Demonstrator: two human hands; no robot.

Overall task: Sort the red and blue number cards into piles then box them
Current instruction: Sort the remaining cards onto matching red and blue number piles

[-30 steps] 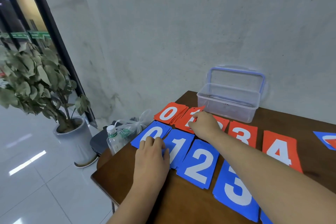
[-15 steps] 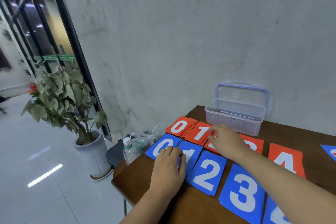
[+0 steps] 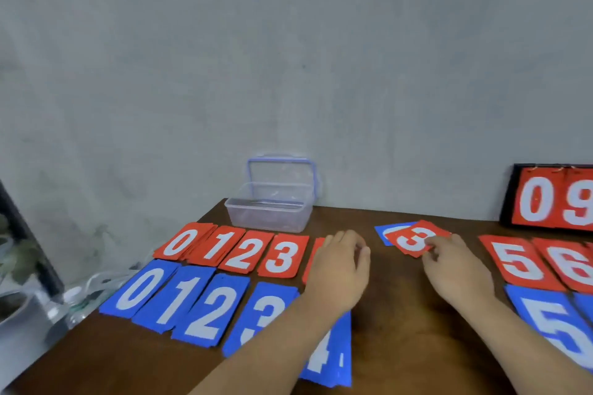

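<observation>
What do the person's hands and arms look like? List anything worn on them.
The left hand and right hand are bare: no gloves, rings, watch or bands show. Both forearms are uncovered down to the frame's edge, with no sleeve in view.

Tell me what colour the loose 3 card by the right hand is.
The loose 3 card is red with a white numeral, clearest in the head view.

counted | red cards [image 3: 282, 255]: 7 faces showed (0, 1, 2, 3, loose 3, 5, 6), 1 more was mostly covered | blue cards [image 3: 208, 311]: 7 showed, 1 more was cut off | clear box [image 3: 269, 215]: 1 | scoreboard [image 3: 552, 199]: 1, with 2 digits | left grip [image 3: 340, 269] + right grip [image 3: 455, 269]: 2 | desk [image 3: 385, 305]: 1
</observation>
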